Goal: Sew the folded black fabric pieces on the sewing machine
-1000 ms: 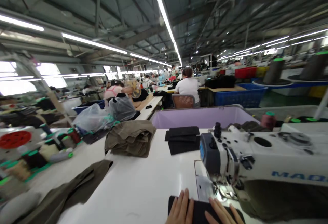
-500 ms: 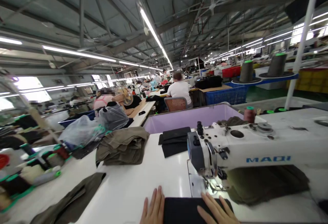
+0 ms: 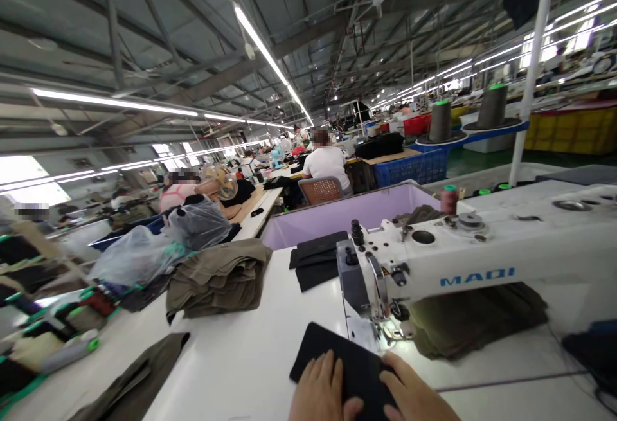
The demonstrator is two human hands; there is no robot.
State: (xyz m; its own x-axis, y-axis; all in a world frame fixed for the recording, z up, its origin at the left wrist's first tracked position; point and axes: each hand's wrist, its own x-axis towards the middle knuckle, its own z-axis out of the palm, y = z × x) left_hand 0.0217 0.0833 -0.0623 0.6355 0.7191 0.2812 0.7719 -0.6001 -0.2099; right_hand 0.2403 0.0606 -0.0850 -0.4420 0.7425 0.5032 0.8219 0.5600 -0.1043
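Black panel (image 3: pixel 361 364) turned askew under left grip (image 3: pixel 319 390).

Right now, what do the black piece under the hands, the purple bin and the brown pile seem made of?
Black piece: probably matte cloth, though its flat, even face leaves a leather-like sheet possible. Purple bin: likely smooth plastic, judging by its even colour and plain walls. Brown pile: apparently dull cloth, from its soft folds and creases.

The white bench (image 3: pixel 231 363) carries a black panel (image 3: pixel 360 364) under the hands (image 3: pixel 319 385) (image 3: pixel 412 390). Beyond them lie black pieces (image 3: pixel 318 255) and, farther left, an olive fabric pile (image 3: pixel 219 276); a sewing machine (image 3: pixel 463 247) stands ahead to their right.
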